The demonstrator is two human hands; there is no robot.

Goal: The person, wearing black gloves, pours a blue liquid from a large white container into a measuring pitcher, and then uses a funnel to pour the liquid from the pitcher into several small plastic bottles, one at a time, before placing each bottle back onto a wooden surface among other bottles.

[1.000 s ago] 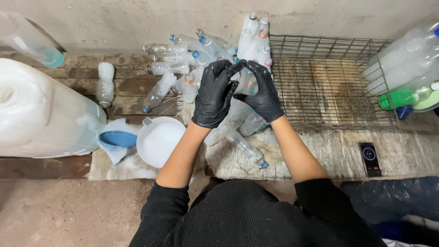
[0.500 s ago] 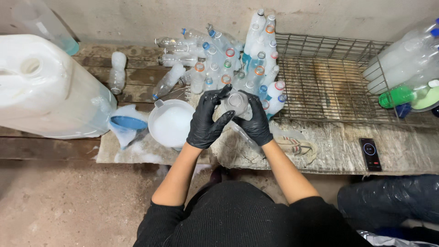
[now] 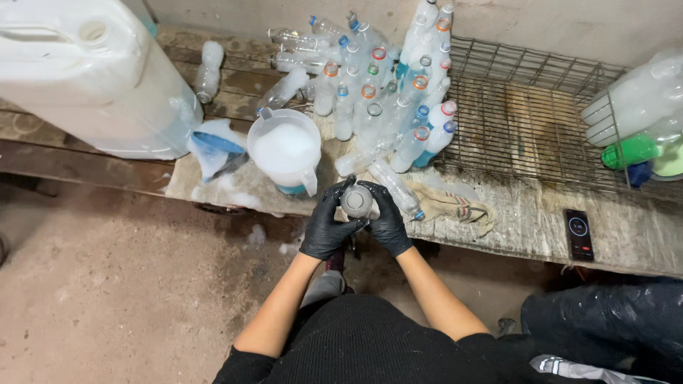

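Left hand (image 3: 326, 229): black glove, fingers curled round the left side of a small clear bottle (image 3: 356, 200), thumb up by its top.
Right hand (image 3: 388, 222): black glove, wrapped on the bottle's right side, fingers closed against it.
Bottle: held upright between both hands, seen from above, just off the near edge of the bench (image 3: 526, 224); its lower part is hidden by the gloves.

Around it:
- Jug (image 3: 286, 151), white, full of foam, on the bench just beyond the hands, spout towards them.
- Blue-and-white bag (image 3: 213, 148), crumpled, touching the jug's left side.
- Canister (image 3: 85, 71), large, white, lying on its side at far left, neck open.
- Pile of bottles (image 3: 388, 92), clear, with blue, orange, green and red neck rings, heaped behind the jug and leaning on the wall; some lie flat on the planks to the left.
- One bottle lying flat (image 3: 396, 188), blue cap, just right of the hands, on a rag (image 3: 452, 203).
- Wire rack (image 3: 526, 121), rusty, to the right of the pile.
- Bottles at far right (image 3: 633, 107), clear, with a green one among them, partly past the frame edge.
- Phone (image 3: 578, 234), dark, screen lit, flat on the bench near its front edge, well apart from the hands.
- Floor (image 3: 121, 284), bare, dusty, with flecks of foam under the bench edge.
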